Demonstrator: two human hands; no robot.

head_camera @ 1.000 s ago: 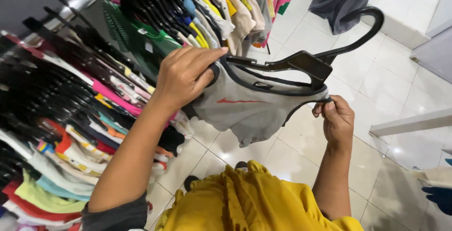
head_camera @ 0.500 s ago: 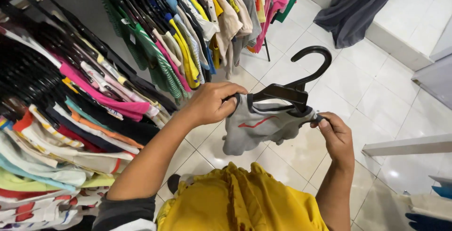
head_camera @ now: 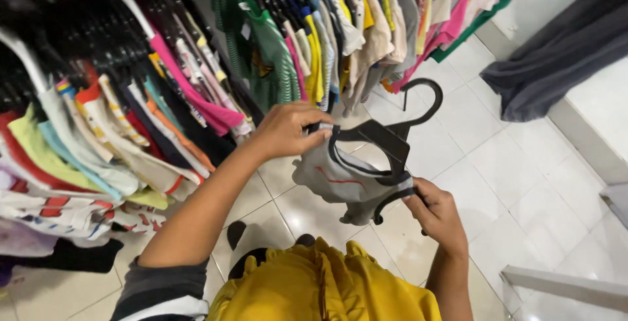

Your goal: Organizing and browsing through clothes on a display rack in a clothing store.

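Grey top (head_camera: 340,180): small, red mark on front, draped on black hanger (head_camera: 386,141), held over white tiled floor (head_camera: 510,164).
Head view, left hand (head_camera: 288,130): fingers closed on one shoulder of top and hanger.
Head view, right hand (head_camera: 437,208): fingers pinched shut on opposite hanger end, below hook.
Position: top hangs between both grips.
Surroundings: racked shirts (head_camera: 131,118) left; yellow cloth (head_camera: 320,288) below.

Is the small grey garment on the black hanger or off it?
On: the grey garment hangs from the black hanger, held by both hands.
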